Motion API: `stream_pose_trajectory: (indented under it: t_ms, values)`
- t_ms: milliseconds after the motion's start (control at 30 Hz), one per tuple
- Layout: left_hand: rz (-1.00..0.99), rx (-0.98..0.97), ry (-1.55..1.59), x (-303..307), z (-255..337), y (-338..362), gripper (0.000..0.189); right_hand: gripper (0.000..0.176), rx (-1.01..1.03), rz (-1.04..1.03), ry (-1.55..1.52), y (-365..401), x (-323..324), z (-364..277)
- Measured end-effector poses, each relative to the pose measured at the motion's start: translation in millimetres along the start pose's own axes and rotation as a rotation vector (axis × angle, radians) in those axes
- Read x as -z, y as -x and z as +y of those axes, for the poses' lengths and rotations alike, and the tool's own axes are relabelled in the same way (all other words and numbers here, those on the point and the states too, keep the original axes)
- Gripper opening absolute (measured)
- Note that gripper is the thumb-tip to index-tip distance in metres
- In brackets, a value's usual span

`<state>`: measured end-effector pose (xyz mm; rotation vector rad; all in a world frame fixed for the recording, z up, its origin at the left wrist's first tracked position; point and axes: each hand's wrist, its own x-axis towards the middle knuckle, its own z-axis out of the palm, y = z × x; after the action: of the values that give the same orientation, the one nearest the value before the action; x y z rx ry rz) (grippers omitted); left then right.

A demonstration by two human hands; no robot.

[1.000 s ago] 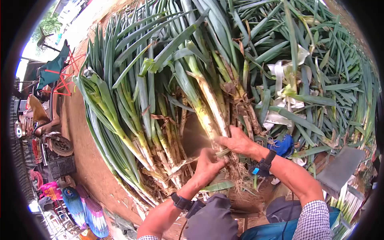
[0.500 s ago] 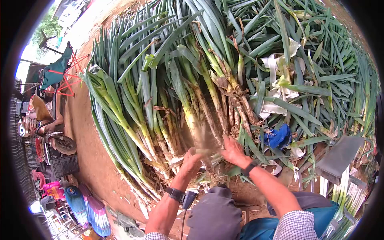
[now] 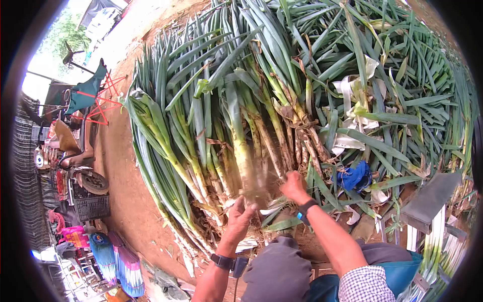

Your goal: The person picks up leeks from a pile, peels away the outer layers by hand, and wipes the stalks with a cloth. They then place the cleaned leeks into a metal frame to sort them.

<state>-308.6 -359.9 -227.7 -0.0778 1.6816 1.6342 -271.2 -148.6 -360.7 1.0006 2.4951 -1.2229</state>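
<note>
Hands have pulled apart since the earlier frames, with the left hand (image 3: 240,214) dropping lower. Leek stalk (image 3: 250,171) stands blurred between them, at the front of the leek pile (image 3: 201,116). Left grip half closed round the root end. Right hand (image 3: 293,186) fisted tight beside the stalk, probably on a strip of outer skin; blur hides it. Step reads as stripping the stalk. Next move calls for a steady root hold and a clean pull.

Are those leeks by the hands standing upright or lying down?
Lying down: the leeks lie heaped on the dirt ground, leaf tips pointing away, root ends toward the left hand and right hand.
</note>
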Motion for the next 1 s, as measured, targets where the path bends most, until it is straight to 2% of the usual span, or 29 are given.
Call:
stream_pose_trajectory:
  t_ms: [33,100,167,233,267,367,400,467,500,533,567,633,667,700,767,833,867,933,1000]
  values:
    - [0.033,-0.034,-0.202,-5.8,7.3,3.2,0.053,0.021,0.023,-0.048,-0.108,4.9,17.3,3.7]
    - [0.117,-0.177,-0.667,-0.6,-15.3,2.4,0.062,0.03,-0.031,-0.231,-0.462,18.4,56.9,13.9]
    - [0.187,-0.289,-0.934,1.8,-33.7,9.8,0.068,0.041,-0.025,-0.246,-0.476,29.3,86.7,39.0]
    - [0.218,-0.376,-1.005,-3.4,-46.2,19.1,0.072,0.047,0.046,-0.107,-0.617,40.1,94.6,74.8]
    - [0.207,-0.49,-1.001,-4.4,-48.4,17.5,0.079,0.052,0.037,-0.179,-0.744,49.8,109.6,79.2]
    - [0.208,-0.104,-0.8,-10.2,-44.7,22.2,0.082,0.057,-0.029,-0.205,-0.715,58.0,118.5,83.0]
    - [0.181,-0.039,-0.757,-6.3,-46.6,20.7,0.078,0.058,0.024,-0.18,-0.598,61.5,120.5,77.0]
    - [0.077,-0.073,-0.759,24.4,-88.0,7.4,0.073,0.06,-0.011,-0.265,-0.573,75.6,131.8,54.9]
    - [0.039,-0.117,-0.907,26.9,-81.8,9.0,0.067,0.061,-0.021,-0.304,-0.553,82.5,142.6,37.3]
    - [0.007,-0.168,-1.054,29.0,-74.7,11.0,0.062,0.05,0.094,-0.214,-0.42,90.2,152.2,22.4]
    - [-0.095,-0.132,-1.077,37.8,-72.7,6.9,0.054,0.045,0.2,-0.11,-0.269,100.9,169.8,4.1]
    - [-0.083,-0.087,-0.722,30.8,-31.2,32.7,0.048,0.035,0.406,0.107,0.037,134.3,221.4,-43.8]
    - [-0.062,-0.129,-0.64,33.4,-19.4,39.5,0.048,0.024,0.442,0.241,0.205,157.2,251.4,-73.6]
    - [-0.027,-0.219,-0.663,38.8,-9.1,40.9,0.042,0.022,0.628,0.363,0.309,177.5,281.2,-91.2]
    - [-0.014,-0.038,-0.488,32.4,40.3,54.5,0.034,0.023,0.722,0.487,0.378,232.9,334.2,-134.5]
    - [-0.056,-0.165,0.016,-0.3,109.6,96.5,0.029,0.026,0.777,0.514,0.503,279.7,375.9,-159.0]
    - [-0.153,-0.223,0.179,-13.9,134.2,111.2,0.028,0.028,0.808,0.546,0.536,302.4,390.3,-167.7]
    - [-0.276,-0.256,0.341,-55.1,177.1,147.9,0.034,0.027,0.835,0.581,0.585,339.2,411.8,-178.1]
    - [-0.42,-0.182,0.378,-96.1,181.1,155.2,0.055,0.028,0.849,0.6,0.617,376.5,422.7,-183.1]
